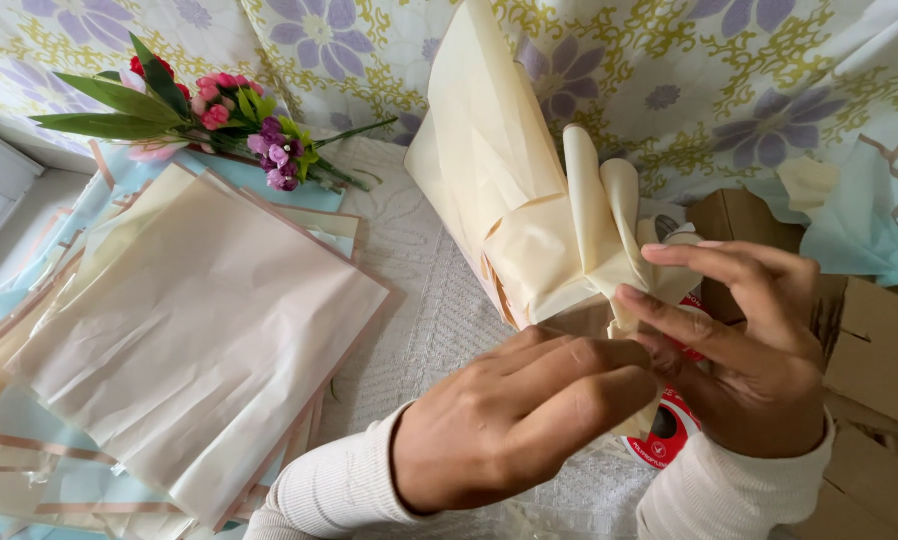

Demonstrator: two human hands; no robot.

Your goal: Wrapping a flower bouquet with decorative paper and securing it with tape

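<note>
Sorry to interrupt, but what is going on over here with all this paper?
A person is working with both hands on a cream paper wrap, folded into a cone shape. The left hand and right hand pinch its gathered lower end, over a roll of tape. A stack of cream and pale blue sheets lies to the left, with a small bunch of artificial flowers above it.

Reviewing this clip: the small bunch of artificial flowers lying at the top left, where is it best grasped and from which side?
Probably by the bare green stems, approached from the right. The bunch of artificial flowers lies flat on its side; blooms and long leaves fan out leftward, while the thin stems stick out to the right over the white cloth, free of the paper sheets. Both hands hold cream wrapping now.
</note>
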